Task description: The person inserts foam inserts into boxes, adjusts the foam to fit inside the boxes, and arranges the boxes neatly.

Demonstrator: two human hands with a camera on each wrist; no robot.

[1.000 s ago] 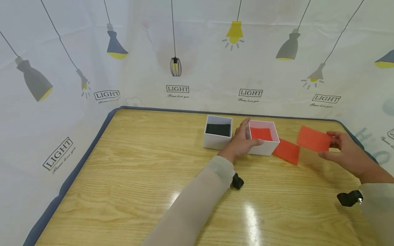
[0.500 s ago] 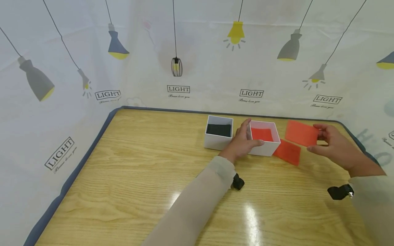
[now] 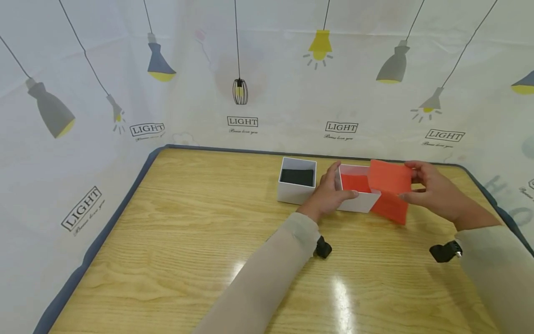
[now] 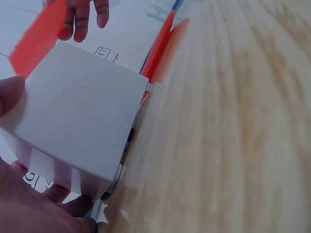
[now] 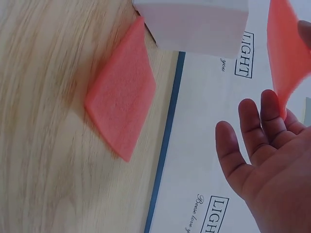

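Note:
My left hand [image 3: 327,197] holds the right-hand white box [image 3: 356,202] by its left side, thumb over the front rim. Inside that box lies red sheet material [image 3: 354,183]. My right hand [image 3: 438,195] pinches the right edge of a thin, soft red sheet [image 3: 390,176], whose left part overlaps the box's right rim in the head view. In the left wrist view this held sheet [image 4: 39,41] stands tilted beyond the box. A second red sheet [image 5: 124,92] lies flat on the table just right of the box, partly covered by the held one in the head view.
Left of the held box stands another white box [image 3: 292,194] with black sheet material [image 3: 297,177] inside. Both are near the back edge of the wooden table [image 3: 187,232]. A white curtain [image 3: 283,102] printed with lamps rises behind it.
My right hand has carried the red sheet leftward, from right of the table sheet to over the box's right rim. The left hand keeps its hold on the box, which stays in place.

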